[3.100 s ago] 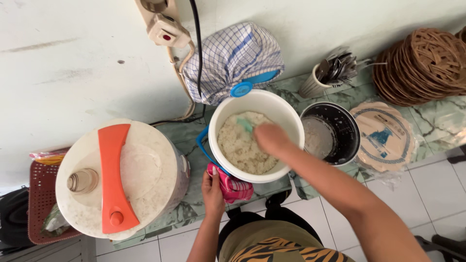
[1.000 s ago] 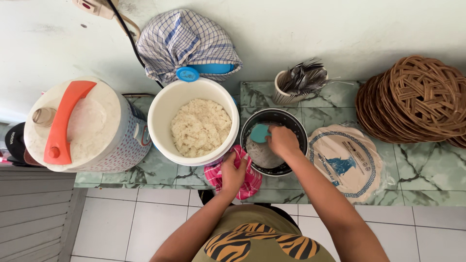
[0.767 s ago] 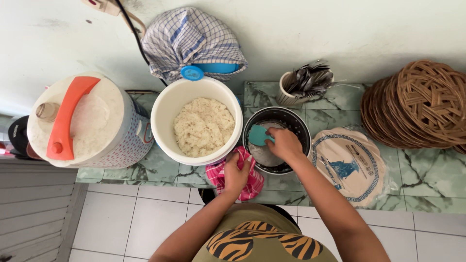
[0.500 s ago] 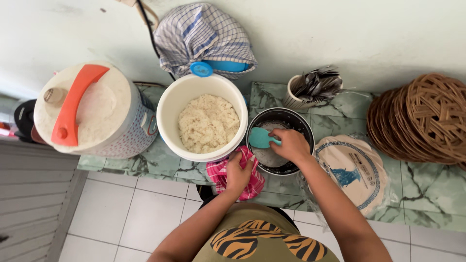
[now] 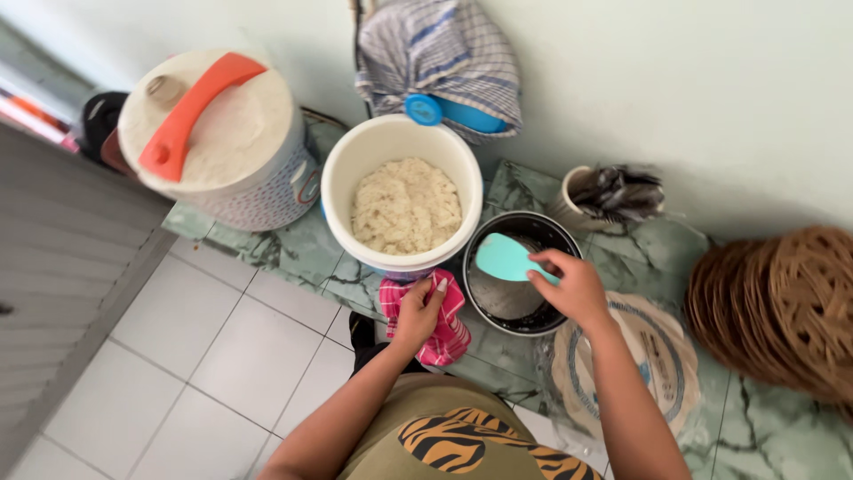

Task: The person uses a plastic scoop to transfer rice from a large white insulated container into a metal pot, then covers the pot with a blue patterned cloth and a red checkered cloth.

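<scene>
A white bucket [image 5: 342,178] holding cooked rice [image 5: 406,206] stands on the green marble counter [image 5: 306,253]. Right of it sits a black pot [image 5: 515,227]. My right hand [image 5: 573,286] grips a teal rice paddle [image 5: 504,258], whose blade hangs over the pot's mouth. My left hand [image 5: 418,311] rests on a pink checked cloth [image 5: 449,333] at the counter's front edge, just below the bucket and touching its base.
A white cooler jug with an orange handle [image 5: 209,133] stands at the left. A checked cloth covers a blue-lidded item [image 5: 444,67] at the wall. A cup of cutlery [image 5: 604,191], stacked wicker plates [image 5: 782,302] and a round plastic packet [image 5: 662,356] lie to the right.
My right hand carried the paddle from the rice bucket over to the black pot and now holds it above the pot's opening. The left hand stayed on the pink cloth. The camera view shifted.
</scene>
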